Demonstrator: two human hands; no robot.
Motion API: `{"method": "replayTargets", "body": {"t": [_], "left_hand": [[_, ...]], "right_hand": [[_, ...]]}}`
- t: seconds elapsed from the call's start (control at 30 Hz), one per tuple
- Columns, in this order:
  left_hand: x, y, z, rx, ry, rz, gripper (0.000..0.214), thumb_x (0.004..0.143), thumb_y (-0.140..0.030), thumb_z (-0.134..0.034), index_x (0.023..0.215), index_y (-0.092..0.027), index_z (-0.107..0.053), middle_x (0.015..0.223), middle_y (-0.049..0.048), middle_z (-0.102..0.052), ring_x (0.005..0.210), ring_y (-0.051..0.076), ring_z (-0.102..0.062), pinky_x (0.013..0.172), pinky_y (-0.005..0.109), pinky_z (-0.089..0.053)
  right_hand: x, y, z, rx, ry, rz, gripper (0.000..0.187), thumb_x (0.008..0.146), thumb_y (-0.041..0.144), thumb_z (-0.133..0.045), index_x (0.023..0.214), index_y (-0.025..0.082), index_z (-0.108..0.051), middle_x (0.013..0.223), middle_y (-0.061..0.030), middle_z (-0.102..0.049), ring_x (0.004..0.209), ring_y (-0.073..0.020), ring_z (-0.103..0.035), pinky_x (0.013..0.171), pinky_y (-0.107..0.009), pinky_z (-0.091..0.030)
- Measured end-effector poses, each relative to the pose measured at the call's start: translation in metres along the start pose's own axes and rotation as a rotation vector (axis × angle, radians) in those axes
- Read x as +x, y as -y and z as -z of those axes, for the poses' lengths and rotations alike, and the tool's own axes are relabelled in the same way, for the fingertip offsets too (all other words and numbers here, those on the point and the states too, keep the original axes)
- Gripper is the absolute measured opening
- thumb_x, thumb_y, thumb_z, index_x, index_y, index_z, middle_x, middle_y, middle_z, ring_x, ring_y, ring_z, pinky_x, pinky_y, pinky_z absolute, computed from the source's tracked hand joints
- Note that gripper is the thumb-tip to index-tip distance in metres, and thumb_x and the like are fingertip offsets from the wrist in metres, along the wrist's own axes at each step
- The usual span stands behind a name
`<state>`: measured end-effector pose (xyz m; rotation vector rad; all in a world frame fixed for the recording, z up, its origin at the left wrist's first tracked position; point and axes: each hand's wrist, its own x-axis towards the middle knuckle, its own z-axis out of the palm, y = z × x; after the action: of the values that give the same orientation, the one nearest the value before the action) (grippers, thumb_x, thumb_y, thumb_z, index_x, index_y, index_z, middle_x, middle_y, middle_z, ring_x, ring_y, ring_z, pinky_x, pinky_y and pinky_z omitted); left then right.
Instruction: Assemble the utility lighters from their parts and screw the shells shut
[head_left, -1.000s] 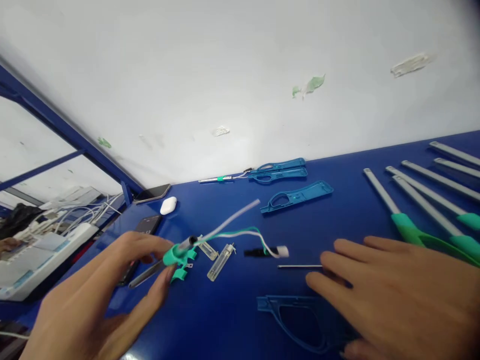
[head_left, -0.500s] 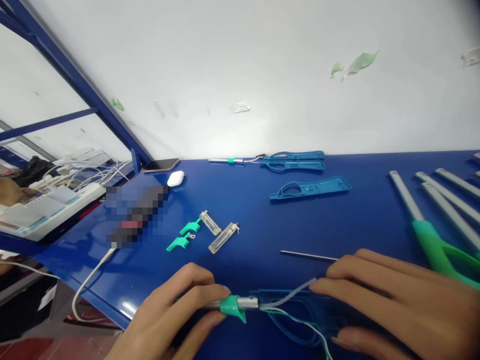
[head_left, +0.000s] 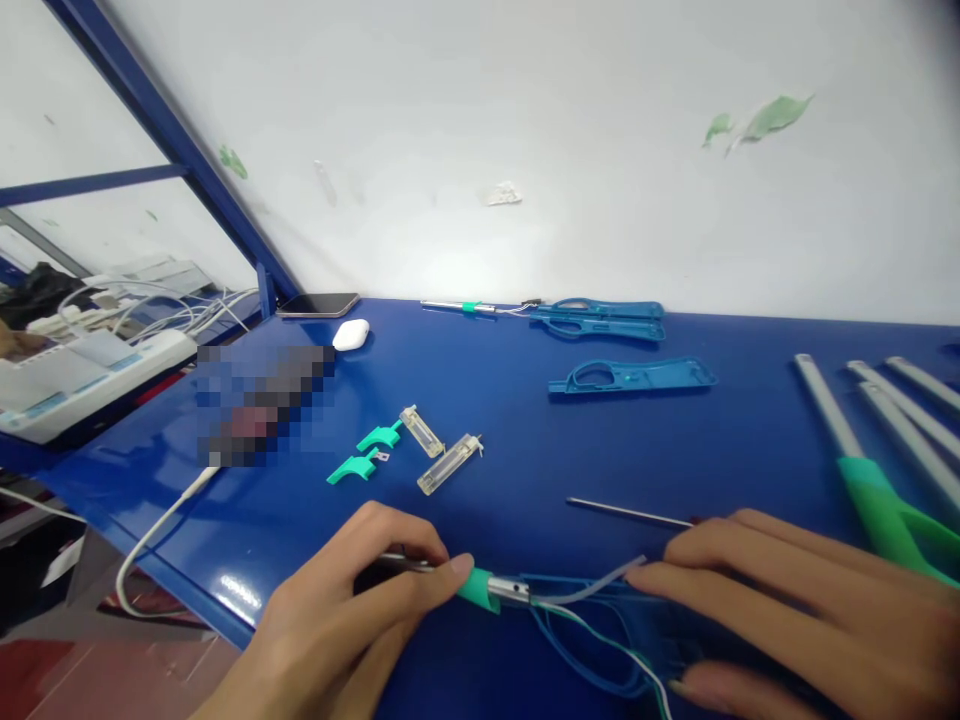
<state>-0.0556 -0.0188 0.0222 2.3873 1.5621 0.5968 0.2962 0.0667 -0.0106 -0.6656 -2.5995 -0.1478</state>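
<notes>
My left hand pinches a thin metal tube with a green collar and a silver sleeve, held low over the blue table. A clear tube and green and white wires trail from it to the right. My right hand lies with fingers stretched over a dark blue handle shell, fingertips touching the clear tube. A thin metal rod lies just beyond the right fingers.
Two green clips and two clear plastic pieces lie mid-table. Teal handle shells and an assembled one sit at the back. Grey rods with green handles lie right. A phone, white case and cable are left.
My left hand carried the green-collared tube from mid-table down to the near edge beside the dark blue shell. The view shifted left. My right hand stayed on the shell.
</notes>
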Motion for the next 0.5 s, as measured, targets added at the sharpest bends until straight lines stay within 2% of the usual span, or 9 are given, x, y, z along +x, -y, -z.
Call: {"method": "replayTargets", "body": {"t": [0.1, 0.3, 0.43, 0.5], "left_hand": [[-0.002, 0.001, 0.0, 0.023, 0.006, 0.0, 0.044, 0.109, -0.017, -0.054, 0.146, -0.037, -0.065, 0.129, 0.005, -0.069, 0.108, 0.017, -0.076, 0.094, 0.025, -0.066], [0.0, 0.002, -0.001, 0.055, -0.006, -0.055, 0.047, 0.109, -0.018, -0.053, 0.152, -0.035, -0.062, 0.131, 0.0075, -0.067, 0.108, 0.017, -0.075, 0.089, 0.023, -0.066], [0.009, 0.002, -0.002, 0.073, -0.092, -0.1, 0.049, 0.108, -0.013, -0.052, 0.145, -0.042, -0.067, 0.116, 0.0022, -0.075, 0.093, 0.015, -0.076, 0.082, 0.021, -0.065], [0.013, 0.002, -0.002, 0.078, -0.139, -0.147, 0.047, 0.107, -0.013, -0.052, 0.141, -0.04, -0.07, 0.109, 0.0014, -0.077, 0.087, 0.015, -0.077, 0.081, 0.021, -0.066]], "right_hand": [[0.003, 0.001, 0.001, -0.001, -0.01, -0.002, 0.05, 0.12, 0.033, -0.024, 0.13, 0.033, -0.073, 0.106, 0.0007, -0.081, 0.094, -0.0213, -0.078, 0.09, -0.04, -0.062], [0.003, 0.002, 0.001, 0.001, -0.014, -0.021, 0.049, 0.119, 0.035, -0.027, 0.131, 0.034, -0.074, 0.107, 0.0005, -0.081, 0.091, -0.0228, -0.079, 0.081, -0.041, -0.066], [0.0, 0.001, -0.003, -0.01, -0.033, -0.033, 0.048, 0.119, 0.035, -0.029, 0.132, 0.034, -0.075, 0.106, -0.0012, -0.082, 0.092, -0.0246, -0.08, 0.079, -0.042, -0.067], [-0.003, 0.001, -0.004, -0.012, -0.032, -0.038, 0.047, 0.118, 0.036, -0.03, 0.133, 0.035, -0.075, 0.108, -0.0008, -0.082, 0.093, -0.0253, -0.08, 0.077, -0.042, -0.067]]}}
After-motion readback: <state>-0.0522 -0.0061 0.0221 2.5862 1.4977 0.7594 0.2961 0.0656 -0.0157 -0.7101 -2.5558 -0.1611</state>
